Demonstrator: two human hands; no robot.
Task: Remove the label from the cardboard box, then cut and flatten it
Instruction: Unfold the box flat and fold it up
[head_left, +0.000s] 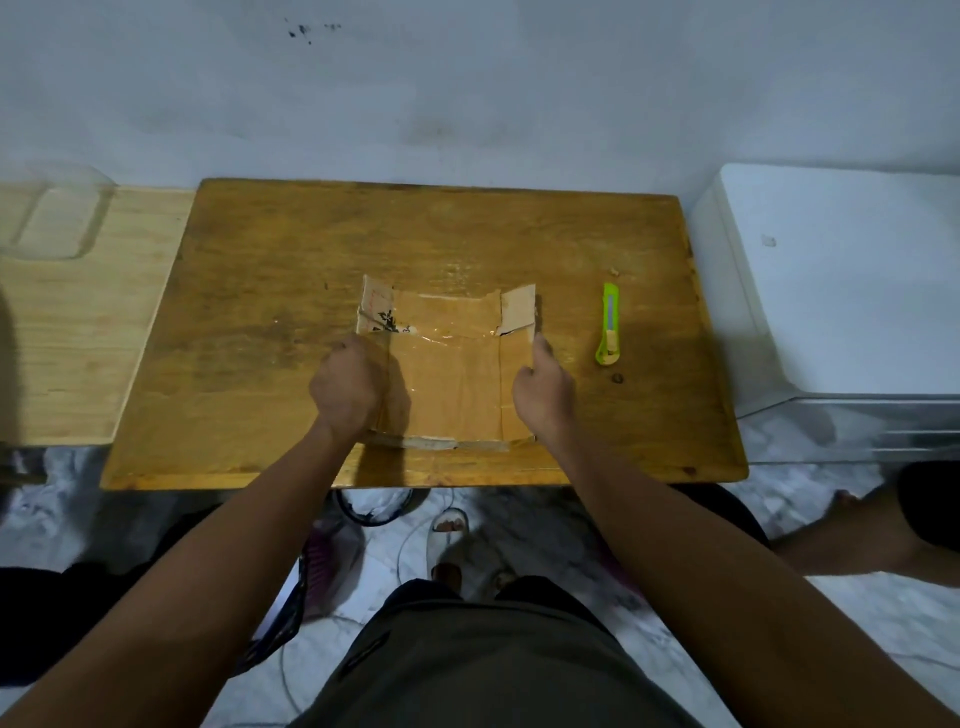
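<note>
- Head view: the cardboard box (447, 364) lies cut open near the middle of the table (260, 291), panels mostly down, far flaps at 12 o'clock slightly raised.
- Left hand (347, 387) sits fisted on the box's left edge, at 9 o'clock of it; whether its fingers pinch cardboard cannot be told.
- Right hand (543, 387) rests at the right edge, at 3 o'clock, forefinger extended along the side panel, other fingers curled.
- Handling, as judged: light, stiff along panels, springy at creases; glossy tape across the middle is slippery. Best held at bare edges, pressed along folds.
- Green utility knife (609, 325) lies at 3 o'clock of the box, apart from it and clear of the pressing.
- White appliance (841, 280) stands beside the table, at 3 o'clock.
</note>
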